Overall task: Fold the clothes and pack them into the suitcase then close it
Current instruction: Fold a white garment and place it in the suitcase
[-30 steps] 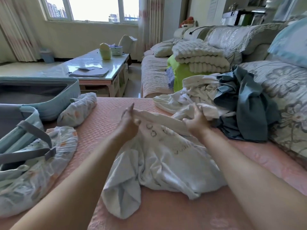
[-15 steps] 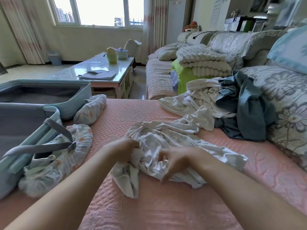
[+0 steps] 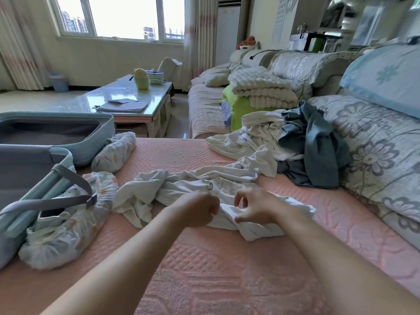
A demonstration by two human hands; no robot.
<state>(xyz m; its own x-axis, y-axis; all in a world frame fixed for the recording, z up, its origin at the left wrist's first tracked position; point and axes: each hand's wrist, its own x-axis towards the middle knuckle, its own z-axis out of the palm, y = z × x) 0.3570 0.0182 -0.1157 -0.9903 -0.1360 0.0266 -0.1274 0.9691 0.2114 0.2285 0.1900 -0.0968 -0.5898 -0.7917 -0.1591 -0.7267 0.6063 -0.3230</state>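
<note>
At the left edge the open suitcase sits on the pink cover, with a floral cloth under its strap. In the centre lies a crumpled white shirt; the left hand is clenched round its near edge. The right hand is curled at the same edge, and I cannot tell whether it grasps cloth. Right of centre sits a pile of white and blue clothes

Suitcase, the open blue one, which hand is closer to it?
Left. The left hand grips the white garment on the side toward the suitcase; the right hand is at the same garment, farther from it.
</note>
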